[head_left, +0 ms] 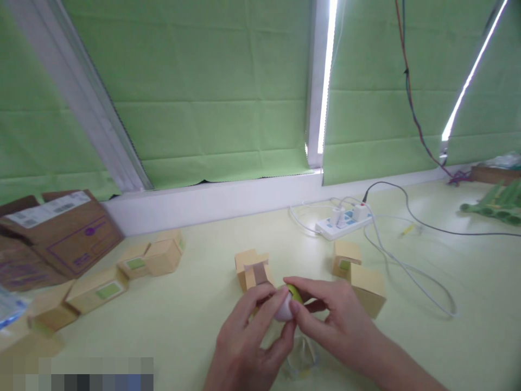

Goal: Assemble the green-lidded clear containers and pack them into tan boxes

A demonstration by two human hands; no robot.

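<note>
Between my two hands is a small rounded object, white at the front and yellow-green behind; its kind does not show. The fingers of my left hand pinch its white side. My right hand grips it from the right, thumb on the white part and fingers by the green part. Just behind my left fingers stands an opened small yellow cardboard box. Under my hands lies a clear plastic piece, partly hidden.
Small yellow boxes line the left side, beside a large brown carton. Two more yellow boxes stand right of my hand. A white power strip with cables lies behind them. Green tube-like items lie far right.
</note>
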